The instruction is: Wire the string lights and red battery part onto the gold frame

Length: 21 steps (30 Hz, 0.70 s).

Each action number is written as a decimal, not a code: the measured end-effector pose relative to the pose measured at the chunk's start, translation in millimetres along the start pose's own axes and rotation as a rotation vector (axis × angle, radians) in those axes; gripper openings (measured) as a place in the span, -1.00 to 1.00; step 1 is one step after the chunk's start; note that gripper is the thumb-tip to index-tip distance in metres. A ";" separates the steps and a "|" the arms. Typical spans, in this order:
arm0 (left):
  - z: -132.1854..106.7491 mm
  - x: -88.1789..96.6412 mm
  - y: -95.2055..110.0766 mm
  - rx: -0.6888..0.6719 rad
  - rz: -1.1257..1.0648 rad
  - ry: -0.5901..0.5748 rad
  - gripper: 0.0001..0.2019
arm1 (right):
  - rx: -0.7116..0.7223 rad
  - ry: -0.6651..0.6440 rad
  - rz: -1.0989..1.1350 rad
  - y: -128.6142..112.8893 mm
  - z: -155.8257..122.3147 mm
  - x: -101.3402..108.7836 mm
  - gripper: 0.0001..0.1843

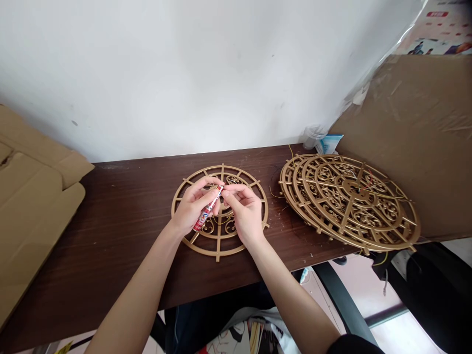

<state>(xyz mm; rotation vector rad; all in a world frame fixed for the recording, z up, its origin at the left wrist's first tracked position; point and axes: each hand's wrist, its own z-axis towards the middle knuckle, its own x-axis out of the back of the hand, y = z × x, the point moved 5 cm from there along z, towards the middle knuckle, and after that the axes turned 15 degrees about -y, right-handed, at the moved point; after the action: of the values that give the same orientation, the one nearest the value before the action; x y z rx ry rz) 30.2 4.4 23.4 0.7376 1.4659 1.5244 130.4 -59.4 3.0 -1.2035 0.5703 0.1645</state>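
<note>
My left hand (pixel 191 204) is closed round a small red-and-white tube (pixel 207 210), held at a slant over the middle of a round gold openwork disc (pixel 250 189) that lies flat on the dark wooden table (pixel 121 216). My right hand (pixel 245 209) pinches the tube's upper tip with thumb and forefinger. Both hands hover just above the disc's centre and hide part of it.
A stack of larger gold openwork discs (pixel 350 199) with thin wires lies at the table's right end. Brown cardboard under plastic film (pixel 413 132) leans behind it. Flattened cardboard (pixel 33 196) sits at the left. A white wall is behind, a black chair (pixel 431 290) lower right.
</note>
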 end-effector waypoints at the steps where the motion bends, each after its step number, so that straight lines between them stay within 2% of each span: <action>1: -0.1 0.5 0.3 0.000 0.005 0.009 -0.80 | 0.022 -0.016 -0.054 -1.4 -0.7 -0.8 -0.86; 6: -0.8 3.3 1.5 0.016 0.024 0.072 -0.79 | 0.085 -0.069 -0.337 -3.9 -4.0 -2.2 -0.89; 12: 0.0 5.4 2.0 0.020 0.041 0.140 -0.80 | 0.092 -0.073 -0.493 -1.9 -3.9 -0.1 -0.92; 18: -1.9 20.4 -0.4 -0.013 -0.032 0.351 -0.80 | 0.276 -0.030 -0.764 -21.1 -10.5 -7.6 -0.96; 21: -4.4 28.8 -3.6 -0.021 -0.115 0.459 -0.78 | 0.315 -0.128 -0.741 -23.3 -13.5 -14.7 -0.96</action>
<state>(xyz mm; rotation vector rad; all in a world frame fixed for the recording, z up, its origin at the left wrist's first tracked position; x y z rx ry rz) 14.2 27.6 15.0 0.2903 1.7859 1.6865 123.1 -77.7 26.6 -1.0163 0.0098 -0.4597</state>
